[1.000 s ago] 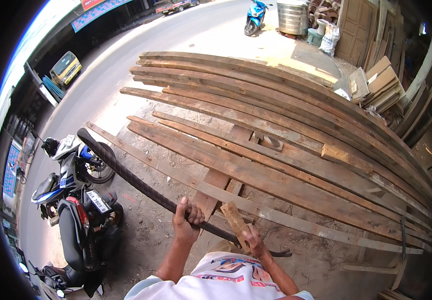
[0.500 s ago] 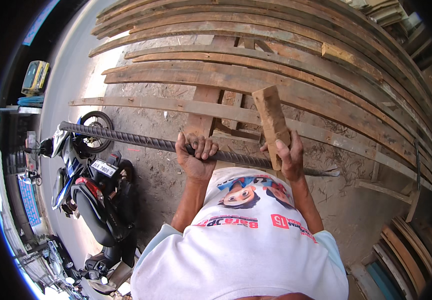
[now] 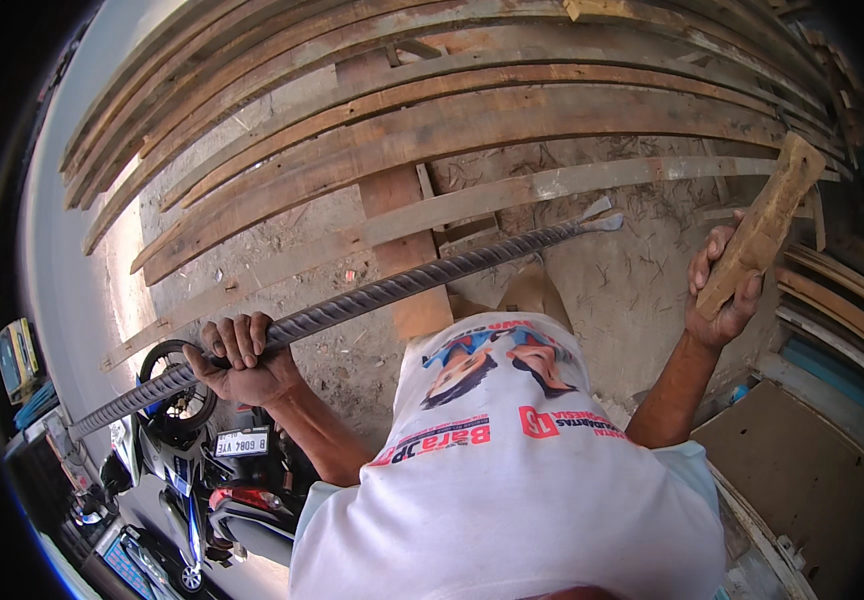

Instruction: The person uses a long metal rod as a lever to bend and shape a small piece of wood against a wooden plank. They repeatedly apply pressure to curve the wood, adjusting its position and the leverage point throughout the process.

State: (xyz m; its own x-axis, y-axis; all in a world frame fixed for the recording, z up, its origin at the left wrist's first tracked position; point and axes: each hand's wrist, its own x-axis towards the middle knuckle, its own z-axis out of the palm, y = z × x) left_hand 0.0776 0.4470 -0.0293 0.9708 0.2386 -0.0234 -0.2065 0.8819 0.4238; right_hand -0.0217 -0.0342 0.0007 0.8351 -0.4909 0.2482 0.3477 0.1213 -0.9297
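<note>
While your left hand [image 3: 252, 365] grips ribbed metal bar [image 3: 382, 294], your right hand [image 3: 718, 322] clasps tilted wood block [image 3: 767, 220], well apart from bar.

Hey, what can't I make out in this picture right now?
All in the head view:
Ribbed bar: one stretch is hidden by the curled fingers of the left hand.
Wooden block in the right hand: its far side faces away from the camera.
Front wheel: partly hidden behind the bar.
Uppermost planks: cut off by the top edge.
</note>
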